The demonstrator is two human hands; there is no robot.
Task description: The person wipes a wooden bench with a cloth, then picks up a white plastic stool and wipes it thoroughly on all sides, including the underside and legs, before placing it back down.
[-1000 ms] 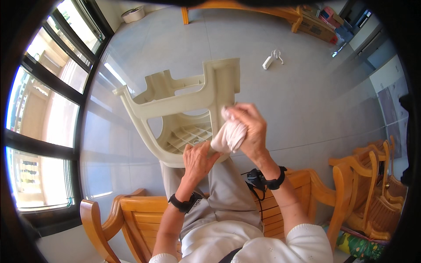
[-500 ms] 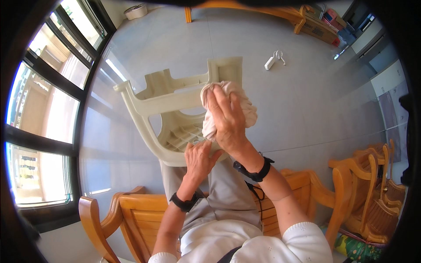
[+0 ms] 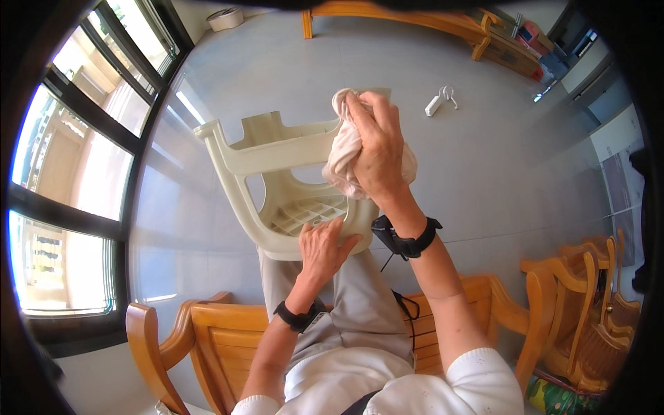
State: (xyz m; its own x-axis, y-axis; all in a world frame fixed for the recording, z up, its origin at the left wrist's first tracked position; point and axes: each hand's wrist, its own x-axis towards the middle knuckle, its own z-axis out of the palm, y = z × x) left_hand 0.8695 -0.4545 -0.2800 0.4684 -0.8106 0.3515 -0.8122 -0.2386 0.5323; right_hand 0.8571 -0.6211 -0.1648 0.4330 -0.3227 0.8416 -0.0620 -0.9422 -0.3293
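Observation:
A beige plastic stool [image 3: 277, 158] rests tipped on its side over my knees, its legs pointing away from me and the ribbed underside of its seat showing. My left hand [image 3: 320, 251] is closed over the near seat edge, thumb on the outer face and fingertips toward the ribs. In my right hand [image 3: 382, 158] is a bunched pale pink cloth [image 3: 342, 160], pressed against the stool's right-hand leg near its far end. Cloth and hand hide most of that leg.
I sit on a slatted wooden bench [image 3: 232, 321]. Dark-framed windows [image 3: 76, 214] line the left. On the floor ahead lies a small white device with a looped cord [image 3: 434, 106]. Another wooden bench [image 3: 401, 15] and a cardboard box [image 3: 510, 57] stand farther off; wooden chairs [image 3: 588, 304] are at right.
My right hand has slid the cloth away from me along the stool's right leg, toward its far end. My left hand keeps its hold on the seat edge. The view has shifted slightly.

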